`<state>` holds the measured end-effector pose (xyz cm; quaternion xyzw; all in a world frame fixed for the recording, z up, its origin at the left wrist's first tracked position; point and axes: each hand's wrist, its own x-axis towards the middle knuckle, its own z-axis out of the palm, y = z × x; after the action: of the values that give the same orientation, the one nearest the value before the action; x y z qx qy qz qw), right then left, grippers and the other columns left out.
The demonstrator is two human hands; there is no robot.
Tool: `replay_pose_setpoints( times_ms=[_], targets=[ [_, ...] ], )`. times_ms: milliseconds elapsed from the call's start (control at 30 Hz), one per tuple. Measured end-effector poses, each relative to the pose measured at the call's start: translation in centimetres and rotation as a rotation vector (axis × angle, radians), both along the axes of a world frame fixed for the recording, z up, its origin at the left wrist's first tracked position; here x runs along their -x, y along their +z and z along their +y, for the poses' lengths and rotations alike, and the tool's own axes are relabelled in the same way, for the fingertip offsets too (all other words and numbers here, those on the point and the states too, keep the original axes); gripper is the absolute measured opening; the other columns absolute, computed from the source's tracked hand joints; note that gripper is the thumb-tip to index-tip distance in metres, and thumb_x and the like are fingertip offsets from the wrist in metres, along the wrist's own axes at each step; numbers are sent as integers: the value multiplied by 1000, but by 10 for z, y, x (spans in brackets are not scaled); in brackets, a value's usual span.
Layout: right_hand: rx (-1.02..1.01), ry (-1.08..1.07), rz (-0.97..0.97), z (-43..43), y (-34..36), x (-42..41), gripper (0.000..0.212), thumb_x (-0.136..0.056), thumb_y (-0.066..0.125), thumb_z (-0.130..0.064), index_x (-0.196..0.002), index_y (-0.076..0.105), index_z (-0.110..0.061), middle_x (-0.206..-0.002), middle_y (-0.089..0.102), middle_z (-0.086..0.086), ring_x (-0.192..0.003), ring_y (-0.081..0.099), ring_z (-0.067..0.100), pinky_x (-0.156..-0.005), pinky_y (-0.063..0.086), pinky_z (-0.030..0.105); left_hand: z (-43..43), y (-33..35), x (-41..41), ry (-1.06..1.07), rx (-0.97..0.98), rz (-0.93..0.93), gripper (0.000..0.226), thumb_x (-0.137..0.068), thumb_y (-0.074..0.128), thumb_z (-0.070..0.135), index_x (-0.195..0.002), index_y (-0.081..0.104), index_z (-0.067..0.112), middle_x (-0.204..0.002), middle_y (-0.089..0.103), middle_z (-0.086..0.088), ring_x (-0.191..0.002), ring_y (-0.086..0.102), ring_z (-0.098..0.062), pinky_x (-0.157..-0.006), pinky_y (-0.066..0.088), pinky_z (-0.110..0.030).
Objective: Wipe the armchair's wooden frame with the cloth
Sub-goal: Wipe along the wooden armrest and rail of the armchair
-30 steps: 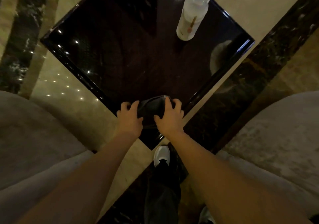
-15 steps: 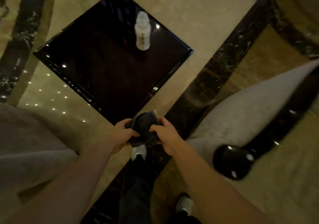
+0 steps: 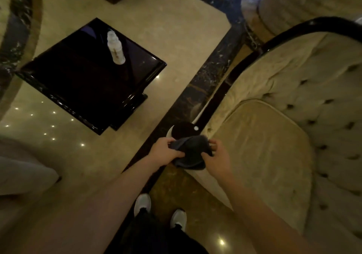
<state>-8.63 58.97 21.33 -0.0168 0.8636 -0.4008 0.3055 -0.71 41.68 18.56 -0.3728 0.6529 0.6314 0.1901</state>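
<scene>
Dark grey cloth point(image 3: 191, 153), bunched, at lower centre of the frame, held between both hands. Left hand point(image 3: 166, 152) has its grip closed on the cloth's left edge, fingers curled over the fabric; right hand point(image 3: 219, 158) has its grip closed on the right edge, thumb and fingertips pinching it. The cloth lies just in front of the rounded, glossy dark end of the armrest point(image 3: 185, 129) of the armchair's wooden frame point(image 3: 219, 95); whether it touches the wood cannot be told. The dark frame runs from that knob up the frame toward the upper right, where it curves along the top of the chair back. Inside the frame: beige tufted upholstery point(image 3: 305, 89) and a beige seat cushion point(image 3: 260, 146), filling the right half of the picture.

Upper left: a square, glossy black worktop point(image 3: 78, 81) carrying a white plastic bottle point(image 3: 116, 47), upright, near its far corner. Pale polished marble floor point(image 3: 176, 28) with a dark veined band point(image 3: 197, 81) running diagonally between worktop and armchair. Bottom centre: two white shoes point(image 3: 143, 203) and dark trousers. Left edge: part of a grey upholstered seat point(image 3: 23, 167).
</scene>
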Motion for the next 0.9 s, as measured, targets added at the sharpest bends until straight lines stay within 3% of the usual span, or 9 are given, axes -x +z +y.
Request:
replay_pose_setpoints(
  times_ms=[67,167,267,333,433,567,733,833,900],
  targets=[
    [-31,14,182,0,7,18,42,-93,62,-6,-131,51,-20,-114,62,-2,-109,63,22,-75,52,26,16,2,14,80,83,98,43,-70,84,27,-108,63,25,-107,66,6,-103,64,-18,-90,58,-45],
    [-137,174,465,-10,-7,40,63,-91,65,-15,-147,37,-23,-147,45,8,-131,47,27,-103,49,42,32,-5,27,234,232,192,66,-70,85,30,-126,51,26,-118,53,10,-103,58,-8,-86,57,-28],
    [-271,435,428,-29,-44,40,75,-99,48,-49,-158,9,-25,-167,-9,8,-152,-2,34,-122,17,52,45,-30,15,437,364,244,35,-83,73,24,-111,52,30,-116,58,2,-92,62,-8,-63,51,-17],
    [-416,542,455,-37,-73,26,78,-99,25,-64,-159,1,-21,-164,-27,10,-149,-23,36,-122,-5,53,53,-50,-5,512,362,133,21,-89,65,24,-105,53,31,-110,62,1,-94,62,-9,-65,45,-17],
    [-504,519,629,-49,-93,19,81,-97,11,-68,-158,5,-15,-163,-22,14,-149,-23,37,-120,-12,52,47,-78,-18,549,281,65,14,-94,59,24,-106,56,30,-111,64,-2,-95,63,-13,-79,54,-30],
    [-489,592,634,-47,-113,20,79,-99,12,-66,-159,3,-16,-164,-23,15,-148,-26,37,-122,-5,54,29,-98,3,567,211,74,10,-97,53,30,-105,59,30,-107,65,1,-99,64,-16,-89,56,-40],
    [-544,811,632,-38,-110,10,72,-100,15,-65,-159,2,-25,-165,-20,17,-149,-22,40,-122,-2,57,34,-82,29,634,53,89,32,-99,40,38,-114,65,25,-115,65,-3,-104,61,-17,-86,53,-36],
    [-507,915,722,-51,-93,52,69,-100,12,-64,-159,10,-26,-167,-9,15,-152,-15,33,-123,0,52,30,-76,38,672,-53,94,41,-95,36,47,-113,66,25,-119,65,-7,-112,61,-24,-100,49,-50],
    [-482,871,734,-49,-93,60,67,-102,11,-60,-159,13,-24,-168,-5,13,-153,-14,28,-124,0,49,29,-85,31,645,-76,108,50,-90,34,56,-118,66,29,-124,65,-6,-117,60,-24,-105,46,-52]
  ],
)
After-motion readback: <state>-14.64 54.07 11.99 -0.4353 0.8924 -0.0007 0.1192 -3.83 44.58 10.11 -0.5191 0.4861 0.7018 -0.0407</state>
